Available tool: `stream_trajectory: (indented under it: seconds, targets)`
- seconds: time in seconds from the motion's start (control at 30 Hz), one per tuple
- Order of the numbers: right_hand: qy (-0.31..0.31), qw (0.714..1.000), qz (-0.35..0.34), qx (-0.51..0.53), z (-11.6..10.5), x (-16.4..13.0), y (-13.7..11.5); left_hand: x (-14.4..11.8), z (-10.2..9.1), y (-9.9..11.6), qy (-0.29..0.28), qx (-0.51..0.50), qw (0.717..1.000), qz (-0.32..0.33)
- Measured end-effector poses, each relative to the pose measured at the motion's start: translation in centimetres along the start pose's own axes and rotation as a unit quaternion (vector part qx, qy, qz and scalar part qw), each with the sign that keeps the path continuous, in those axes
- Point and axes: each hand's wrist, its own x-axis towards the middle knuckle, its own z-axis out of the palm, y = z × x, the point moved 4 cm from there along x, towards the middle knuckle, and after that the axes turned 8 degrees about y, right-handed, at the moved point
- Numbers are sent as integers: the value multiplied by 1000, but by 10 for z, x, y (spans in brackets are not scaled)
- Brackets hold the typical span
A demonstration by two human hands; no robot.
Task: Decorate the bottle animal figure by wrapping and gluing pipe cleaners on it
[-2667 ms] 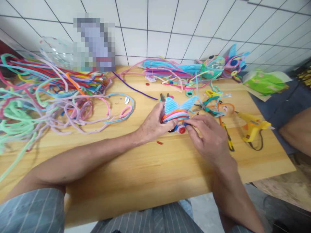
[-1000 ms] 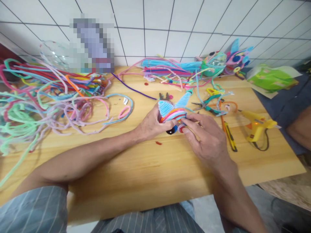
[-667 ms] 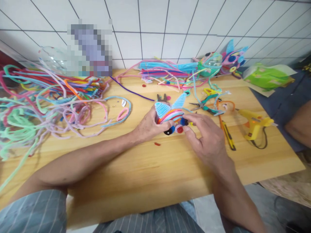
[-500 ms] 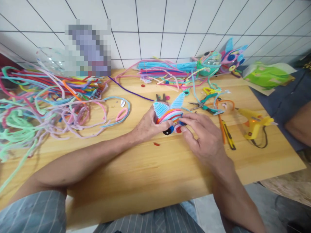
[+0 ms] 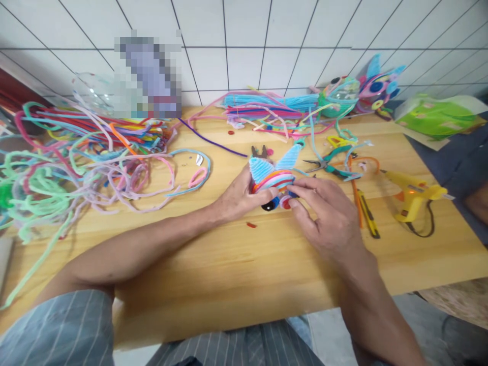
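A pipe-cleaner figure (image 5: 275,179) has a striped body of orange, red and pale blue, with two light-blue pointed pieces standing up. On its near side are a shiny black round piece (image 5: 269,204) and a red button-like disc (image 5: 285,203). My left hand (image 5: 241,195) is closed around the figure's left side, thumb across its front. The thumb and fingers of my right hand (image 5: 318,208) pinch at its right edge, beside the red disc and a dark-blue bit. Those fingertips partly hide the spot they touch.
Loose pipe cleaners (image 5: 125,173) tangle across the left. Bundled ones (image 5: 272,103) lie along the tiled wall. At right are teal-handled pliers (image 5: 335,161), a yellow utility knife (image 5: 368,213) and a yellow glue gun (image 5: 414,195). Finished-looking figures (image 5: 375,91) stand behind. Another person's arm shows far right.
The camera view has swung slightly left, so everything sits further right in it. Both hands stay on the pipe-cleaner figure with almost the same hold.
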Motion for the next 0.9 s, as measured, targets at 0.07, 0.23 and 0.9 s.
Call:
stream_trajectory:
  seconds: [0.07,0.23,0.9]
  targets:
    - [-1,1000,-4,-1,0,0,-1,1,1,-3,6,3,1000,5]
    - [0,1000,-14,-4,1,0,-3,1,2,-5,9,26,999,23]
    - [-16,1000,-13,-18,3,-3,-4,2,3,-1,12,41,999,25]
